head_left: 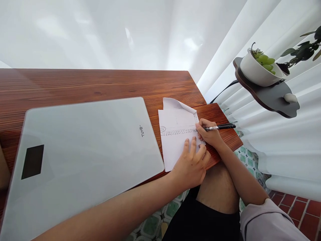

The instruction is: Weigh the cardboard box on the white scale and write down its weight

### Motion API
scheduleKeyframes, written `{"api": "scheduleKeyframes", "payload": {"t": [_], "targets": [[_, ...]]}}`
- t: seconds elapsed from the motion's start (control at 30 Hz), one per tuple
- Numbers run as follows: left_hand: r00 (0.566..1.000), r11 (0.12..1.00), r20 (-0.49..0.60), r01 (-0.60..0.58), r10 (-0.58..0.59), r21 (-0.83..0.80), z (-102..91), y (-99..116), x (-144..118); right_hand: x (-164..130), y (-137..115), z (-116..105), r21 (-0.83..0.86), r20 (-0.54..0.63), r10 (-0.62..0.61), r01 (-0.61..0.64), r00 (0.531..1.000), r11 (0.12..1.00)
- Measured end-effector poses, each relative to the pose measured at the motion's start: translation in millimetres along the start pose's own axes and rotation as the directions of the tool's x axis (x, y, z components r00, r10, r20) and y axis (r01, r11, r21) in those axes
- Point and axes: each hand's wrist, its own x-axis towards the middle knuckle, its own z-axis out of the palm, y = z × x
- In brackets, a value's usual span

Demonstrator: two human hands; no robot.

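Far left, a big glass scale (82,150) lies flat on the wooden table (100,83), its dark display toward the near left edge. Just beside its right edge lies the sheet of paper (175,134), near the table's right end, its top corner curled up and folded over. Now the left hand (192,164): it lies flat on the lower part of the sheet, fingers spread and pressing down, gripping nothing, simply pinning the paper. Moving right, the right hand (209,135) is closed around a black pen (220,127), tip down on a printed row across the page, barrel pointing off to the right.

That sheet looks thin, light and floppy; I judge it would slide on the smooth wood and crease easily, so a flat palm near the writing line is the sound way to steady it, or a pinch at a free edge to lift it. The pen is stiff and slim, best held low near the tip.

Far right, a white bowl of green grapes (260,68) sits on a small dark side shelf (273,97), well apart from the table.
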Motion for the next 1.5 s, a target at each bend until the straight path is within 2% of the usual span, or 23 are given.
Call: {"api": "scheduleKeyframes", "payload": {"t": [0.43, 0.63, 1.2, 1.33, 1.5], "targets": [[1.000, 1.000, 0.011, 0.011, -0.011, -0.016, 1.5, 0.6, 0.1, 0.9, 3.7, -0.3, 0.044, -0.012, -0.015, 0.015, 1.000, 0.999], [1.000, 1.000, 0.000, 0.004, -0.004, -0.005, 0.0, 1.2, -0.1, 1.9, 2.6, 1.4, -0.013, -0.034, -0.037, 0.036, 0.999, 0.999], [1.000, 1.000, -0.007, 0.004, -0.005, -0.017, -0.7, -0.1, 0.9, 2.5, 2.9, 1.2, 0.016, -0.039, 0.032, -0.032, 0.999, 0.999], [1.000, 1.000, 0.002, 0.002, -0.002, -0.014, -0.9, -0.2, 0.5, 2.4, 2.2, 0.8, 0.075, -0.054, 0.083, -0.079, 0.995, 0.994], [1.000, 1.000, 0.010, 0.001, -0.001, -0.018, -1.3, -0.2, 0.2, 3.8, 1.8, 1.8, 0.019, -0.064, 0.042, -0.040, 0.997, 0.999]]}}
